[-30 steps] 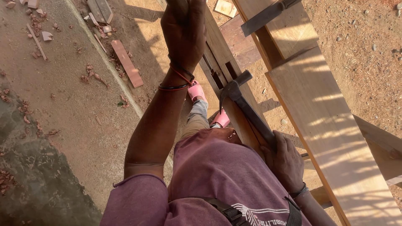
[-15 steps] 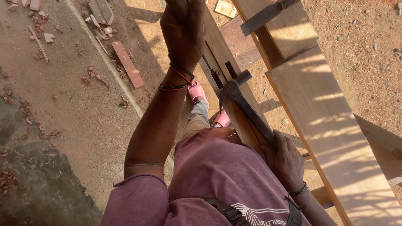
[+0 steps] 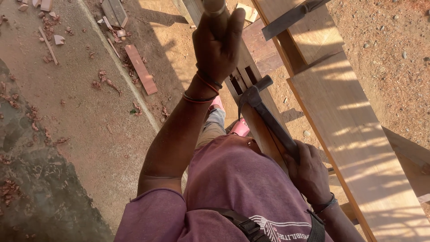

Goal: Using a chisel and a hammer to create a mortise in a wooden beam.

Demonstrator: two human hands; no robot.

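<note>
My right hand had its fingers wrapped tight around the dark handle of one claw hammer, whose head hung just above the narrow wooden beam in front of me. My left hand was raised toward the camera, its fingers curled around one pale cylindrical handle at the top edge of the view; what sat at its working end I could not tell. Two thin bangles circled that wrist, and one dark band circled the right wrist. I counted two rectangular slots cut side by side into the beam, just beyond the hammer head. My two feet, in pink sandals, showed below the beam. To the right lay one wide pale plank with a flat dark metal bar resting across its far end. On the dirt ground to the left lay one reddish wood strip and several scattered wood chips.
</note>
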